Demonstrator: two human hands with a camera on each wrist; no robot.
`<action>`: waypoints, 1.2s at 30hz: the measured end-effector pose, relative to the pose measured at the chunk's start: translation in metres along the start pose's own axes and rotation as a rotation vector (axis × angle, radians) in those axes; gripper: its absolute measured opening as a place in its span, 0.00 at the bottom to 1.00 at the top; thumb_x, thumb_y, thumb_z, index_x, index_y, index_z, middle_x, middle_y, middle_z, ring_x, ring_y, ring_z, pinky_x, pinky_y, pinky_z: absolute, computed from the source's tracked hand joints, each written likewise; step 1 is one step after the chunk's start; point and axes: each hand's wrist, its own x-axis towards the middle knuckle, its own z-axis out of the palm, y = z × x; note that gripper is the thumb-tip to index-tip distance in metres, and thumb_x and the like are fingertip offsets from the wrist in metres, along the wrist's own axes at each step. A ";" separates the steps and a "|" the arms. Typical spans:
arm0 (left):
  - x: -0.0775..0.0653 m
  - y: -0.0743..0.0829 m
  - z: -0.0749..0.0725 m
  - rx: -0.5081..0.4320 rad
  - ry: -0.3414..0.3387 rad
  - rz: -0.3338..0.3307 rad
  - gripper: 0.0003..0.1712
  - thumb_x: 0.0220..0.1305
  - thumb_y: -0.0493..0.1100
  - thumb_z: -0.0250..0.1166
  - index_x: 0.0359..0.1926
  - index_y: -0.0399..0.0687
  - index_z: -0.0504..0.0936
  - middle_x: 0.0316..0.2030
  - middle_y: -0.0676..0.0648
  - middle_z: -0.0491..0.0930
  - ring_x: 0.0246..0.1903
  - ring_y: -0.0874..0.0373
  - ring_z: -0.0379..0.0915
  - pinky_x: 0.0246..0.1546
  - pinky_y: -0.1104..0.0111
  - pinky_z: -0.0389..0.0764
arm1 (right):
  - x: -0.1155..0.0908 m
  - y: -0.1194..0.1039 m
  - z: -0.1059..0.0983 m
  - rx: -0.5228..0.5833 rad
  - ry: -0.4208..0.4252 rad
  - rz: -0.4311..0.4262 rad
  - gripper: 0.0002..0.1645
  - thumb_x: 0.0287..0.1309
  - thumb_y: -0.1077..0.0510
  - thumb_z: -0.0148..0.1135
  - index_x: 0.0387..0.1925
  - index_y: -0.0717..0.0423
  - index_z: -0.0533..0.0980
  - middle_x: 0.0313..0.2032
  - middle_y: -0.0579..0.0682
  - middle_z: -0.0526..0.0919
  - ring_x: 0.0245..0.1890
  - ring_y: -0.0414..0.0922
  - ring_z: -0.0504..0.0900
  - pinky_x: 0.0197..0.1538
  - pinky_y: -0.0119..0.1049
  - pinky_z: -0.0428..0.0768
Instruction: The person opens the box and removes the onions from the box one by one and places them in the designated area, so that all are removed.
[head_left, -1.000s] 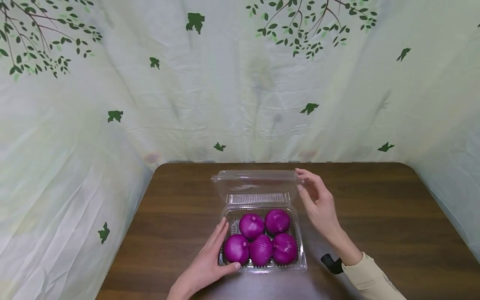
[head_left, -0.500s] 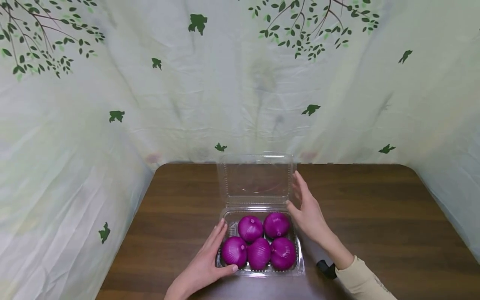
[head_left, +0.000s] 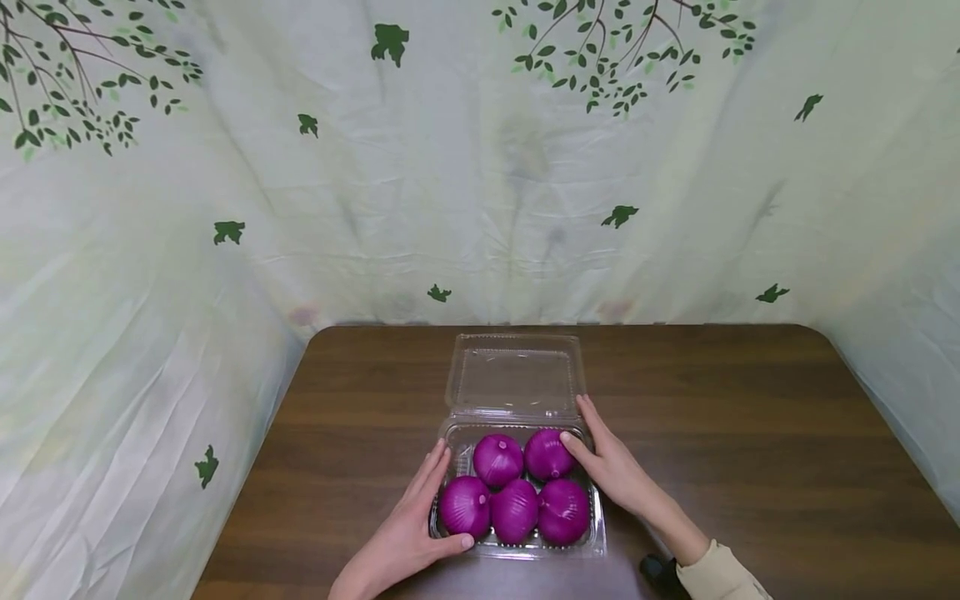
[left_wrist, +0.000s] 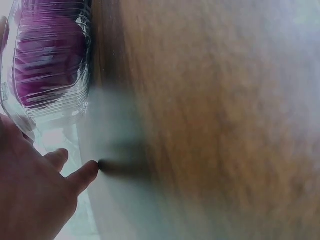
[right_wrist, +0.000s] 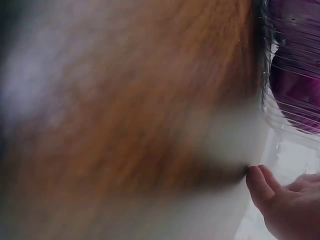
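A clear plastic clamshell box (head_left: 595, 533) lies on the table, its lid (head_left: 513, 379) swung back at the far side. Several purple onions sit inside, among them a front-left onion (head_left: 465, 507) and a back-right onion (head_left: 548, 454). My left hand (head_left: 408, 525) rests along the left wall, fingers straight, thumb at the front rim. At the right wall is my right hand (head_left: 618, 471), fingers extended toward the hinge, its thumb over the back-right onion; whether it touches the onion I cannot tell. Both wrist views show ribbed box walls beside outstretched fingers (left_wrist: 82, 177).
The brown wooden table (head_left: 750, 433) reaches out on both sides of the box. A pale curtain (head_left: 480, 167) with printed leaves hangs behind it. A black strap (head_left: 660, 575) is at the right wrist, beside a beige sleeve (head_left: 720, 575).
The raised lid has swung back and down toward the far side of the table. My right hand has let go of it and come down to the box's right side. My left hand stays nearly still.
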 end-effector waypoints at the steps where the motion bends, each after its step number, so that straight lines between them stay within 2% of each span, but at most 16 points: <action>1: -0.001 0.000 0.000 -0.004 -0.001 -0.004 0.67 0.47 0.65 0.75 0.79 0.54 0.44 0.77 0.61 0.34 0.75 0.52 0.33 0.66 0.42 0.54 | 0.001 0.000 0.000 0.002 -0.006 -0.005 0.50 0.68 0.36 0.53 0.78 0.53 0.45 0.76 0.57 0.44 0.73 0.57 0.49 0.70 0.58 0.51; 5: -0.002 0.000 0.000 -0.003 -0.003 -0.033 0.70 0.44 0.67 0.76 0.79 0.57 0.42 0.77 0.63 0.33 0.75 0.57 0.32 0.67 0.45 0.54 | 0.004 0.001 0.000 0.014 -0.016 -0.027 0.48 0.69 0.37 0.53 0.78 0.53 0.45 0.76 0.57 0.48 0.73 0.56 0.51 0.70 0.57 0.52; 10: -0.001 0.000 0.000 0.018 0.007 -0.032 0.71 0.43 0.70 0.75 0.79 0.57 0.43 0.77 0.63 0.33 0.75 0.58 0.32 0.67 0.46 0.54 | 0.007 -0.001 -0.002 0.027 0.012 -0.043 0.44 0.71 0.40 0.51 0.77 0.55 0.49 0.76 0.59 0.49 0.73 0.59 0.51 0.69 0.59 0.53; 16: -0.001 0.000 -0.001 0.023 0.006 -0.035 0.70 0.44 0.70 0.75 0.79 0.56 0.43 0.77 0.64 0.33 0.75 0.59 0.32 0.68 0.47 0.54 | 0.003 -0.010 -0.004 -0.131 0.122 -0.127 0.40 0.70 0.40 0.53 0.75 0.54 0.57 0.76 0.54 0.49 0.73 0.59 0.51 0.67 0.65 0.55; 20: 0.000 0.001 -0.002 0.022 0.007 -0.036 0.70 0.44 0.68 0.75 0.79 0.55 0.44 0.77 0.63 0.33 0.75 0.55 0.33 0.67 0.44 0.55 | -0.002 -0.019 -0.003 -0.211 0.140 -0.261 0.38 0.68 0.45 0.59 0.73 0.50 0.61 0.75 0.49 0.53 0.72 0.53 0.54 0.65 0.60 0.62; 23: 0.001 0.001 -0.002 0.027 0.011 -0.027 0.69 0.45 0.69 0.74 0.79 0.53 0.44 0.77 0.60 0.34 0.75 0.51 0.34 0.65 0.42 0.55 | -0.005 -0.025 0.000 -0.266 0.118 -0.380 0.36 0.65 0.51 0.63 0.71 0.50 0.64 0.74 0.49 0.57 0.71 0.50 0.57 0.64 0.56 0.66; 26: 0.002 0.001 -0.001 0.031 0.015 -0.025 0.70 0.45 0.68 0.75 0.79 0.52 0.44 0.77 0.61 0.34 0.75 0.52 0.34 0.66 0.43 0.55 | -0.006 -0.027 0.003 -0.316 0.077 -0.448 0.34 0.61 0.56 0.67 0.68 0.51 0.69 0.72 0.49 0.61 0.69 0.49 0.61 0.64 0.53 0.68; 30: 0.002 0.001 -0.001 0.028 0.017 -0.031 0.70 0.44 0.67 0.76 0.79 0.54 0.44 0.77 0.63 0.34 0.75 0.56 0.34 0.67 0.45 0.55 | -0.008 -0.028 0.004 -0.361 0.011 -0.462 0.33 0.59 0.57 0.69 0.66 0.51 0.71 0.69 0.51 0.67 0.66 0.49 0.66 0.62 0.51 0.71; 36: 0.000 0.000 0.000 0.029 0.039 -0.002 0.69 0.45 0.66 0.76 0.79 0.51 0.46 0.77 0.58 0.37 0.75 0.51 0.37 0.65 0.42 0.56 | -0.006 -0.027 0.003 -0.389 -0.034 -0.465 0.33 0.57 0.55 0.70 0.64 0.51 0.73 0.64 0.50 0.72 0.62 0.46 0.69 0.60 0.47 0.74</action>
